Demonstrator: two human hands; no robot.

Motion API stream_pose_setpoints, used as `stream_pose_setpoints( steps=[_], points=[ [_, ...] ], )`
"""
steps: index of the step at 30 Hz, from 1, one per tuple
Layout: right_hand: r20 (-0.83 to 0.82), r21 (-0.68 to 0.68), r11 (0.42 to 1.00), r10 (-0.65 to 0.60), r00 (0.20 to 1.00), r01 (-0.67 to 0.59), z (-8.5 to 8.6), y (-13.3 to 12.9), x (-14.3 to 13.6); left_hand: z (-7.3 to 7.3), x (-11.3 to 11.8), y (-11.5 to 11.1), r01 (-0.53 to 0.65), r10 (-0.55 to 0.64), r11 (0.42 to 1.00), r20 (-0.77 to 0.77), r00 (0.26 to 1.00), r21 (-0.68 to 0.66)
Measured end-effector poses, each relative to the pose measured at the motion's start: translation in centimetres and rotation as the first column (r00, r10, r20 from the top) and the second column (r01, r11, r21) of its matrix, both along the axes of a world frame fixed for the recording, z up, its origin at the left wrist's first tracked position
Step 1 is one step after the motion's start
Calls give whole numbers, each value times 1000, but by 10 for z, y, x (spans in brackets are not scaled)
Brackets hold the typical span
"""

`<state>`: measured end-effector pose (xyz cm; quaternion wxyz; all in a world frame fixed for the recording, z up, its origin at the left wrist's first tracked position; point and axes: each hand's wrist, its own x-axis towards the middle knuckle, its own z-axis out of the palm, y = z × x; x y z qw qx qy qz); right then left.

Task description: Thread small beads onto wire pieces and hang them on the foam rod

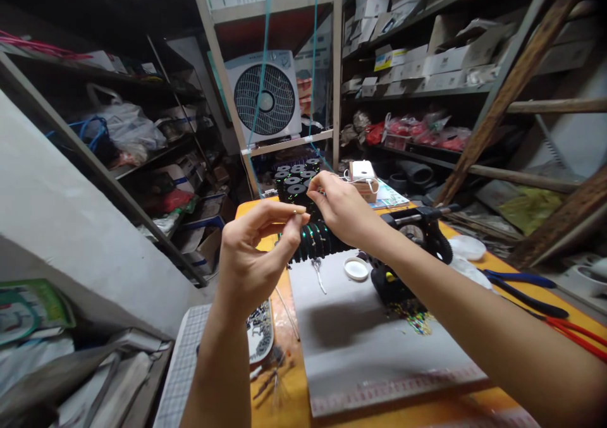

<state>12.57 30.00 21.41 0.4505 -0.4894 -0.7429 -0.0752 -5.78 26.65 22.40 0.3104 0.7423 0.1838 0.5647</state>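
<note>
- The left hand (256, 244) has its grip pinched on a small gold-coloured piece (298, 212), smooth and shiny, between thumb and index finger.
- This piece is in front of a black ridged cylinder (313, 241), which has glints of green.
- The right hand (341, 207) has thumb and index fingertips close together; whether this grip holds something thin, I am not able to say.
- Below lies a flat pale board (341, 352) on the orange, glossy counter (290, 358).
- On the board are a shallow round white cap (356, 269) and a loose heap of tiny yellow and green bits (420, 322).
- To the left, a white tray (272, 336) with rounded corner carries many small dark grains.
- Behind the hands, black spools (294, 180) with flat grey discs stand grouped.
</note>
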Motion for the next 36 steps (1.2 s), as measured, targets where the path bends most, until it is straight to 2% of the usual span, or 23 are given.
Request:
stream_pose_setpoints(
  steps=[6,15,20,22,25,29,32,36],
  points=[
    [81,-49,998,-29,996,33,2,11,4,0,0,3,-7,8,1000,-96,995,12],
    [241,-137,988,-38,970,73,6,48,5,-3,1,14,-57,71,996,-244,967,63],
    [304,-166,983,-22,952,76,4,52,6,-4,-2,16,-34,57,996,-302,951,80],
    [320,-170,982,-19,947,78,4,52,7,-2,-4,16,-5,45,993,-336,941,118],
    [342,-177,980,-23,939,88,4,55,8,-1,-6,17,35,70,968,-404,912,247],
    [371,-189,976,-35,928,112,6,60,10,-4,-7,21,80,142,926,-536,832,369],
    [393,-204,972,-31,919,120,8,61,9,-7,-9,25,122,116,934,-607,786,336],
    [422,-225,968,-8,907,113,10,62,9,-10,-14,31,182,11,955,-645,764,232]
  ],
)
